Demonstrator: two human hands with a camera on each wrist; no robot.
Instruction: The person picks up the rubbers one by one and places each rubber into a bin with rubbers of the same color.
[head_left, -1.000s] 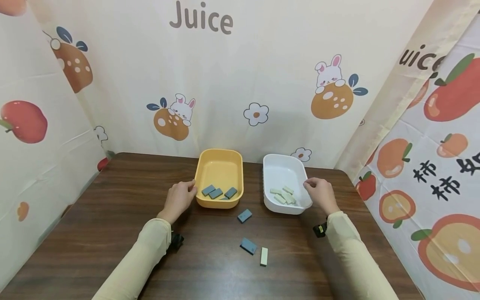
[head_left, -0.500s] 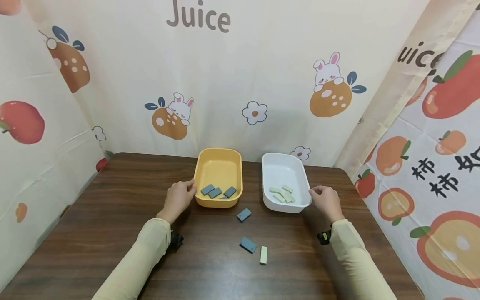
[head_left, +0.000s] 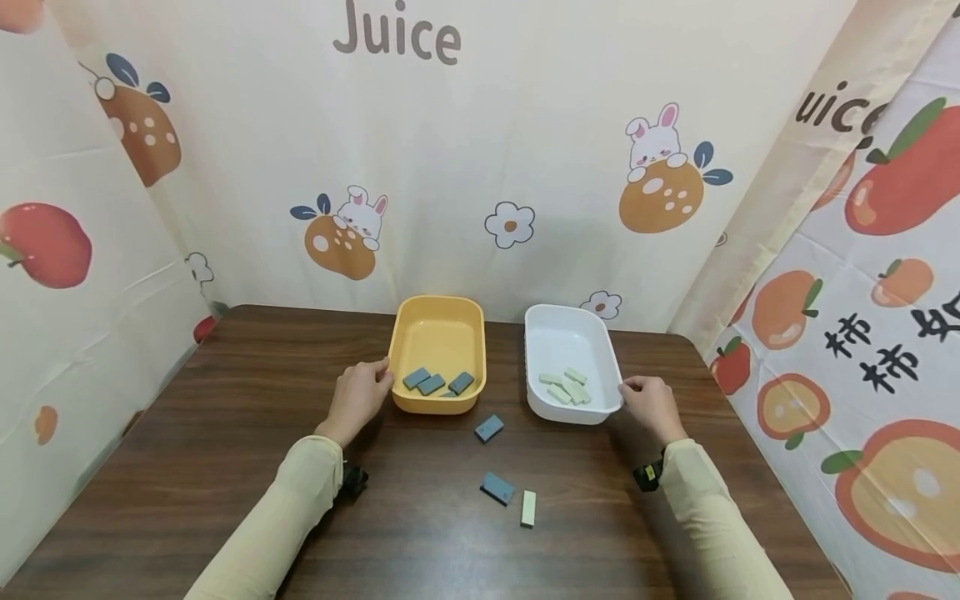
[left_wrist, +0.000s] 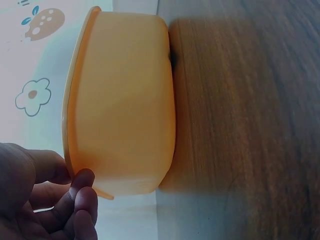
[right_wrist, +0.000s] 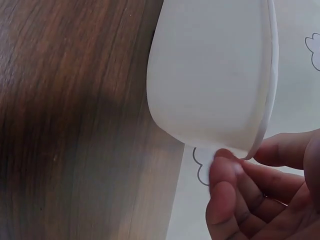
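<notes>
My left hand (head_left: 356, 400) pinches the left rim of a yellow plastic bin (head_left: 438, 333); in the left wrist view, thumb and curled fingers close on the rim of the bin (left_wrist: 125, 95). Several blue-grey blocks (head_left: 431, 384) lie at the near end inside it. At the right, my right hand (head_left: 652, 406) pinches the right rim of a white plastic bin (head_left: 570, 333), and the right wrist view has the fingers at that bin's edge (right_wrist: 210, 75). Several pale green blocks (head_left: 576, 392) rest in the white bin. Both bins stand on the table.
On the brown wooden table (head_left: 247, 400), two blue-grey blocks lie loose: one block (head_left: 489, 428) near the bins, another block (head_left: 497, 488) closer to me. A pale green block (head_left: 528, 508) lies beside the nearer one. A printed curtain (head_left: 450, 167) hangs behind the table.
My right hand has shifted slightly right and down along the white bin's rim, then stayed there. My left hand keeps its grip on the yellow bin. The blocks have not moved.
</notes>
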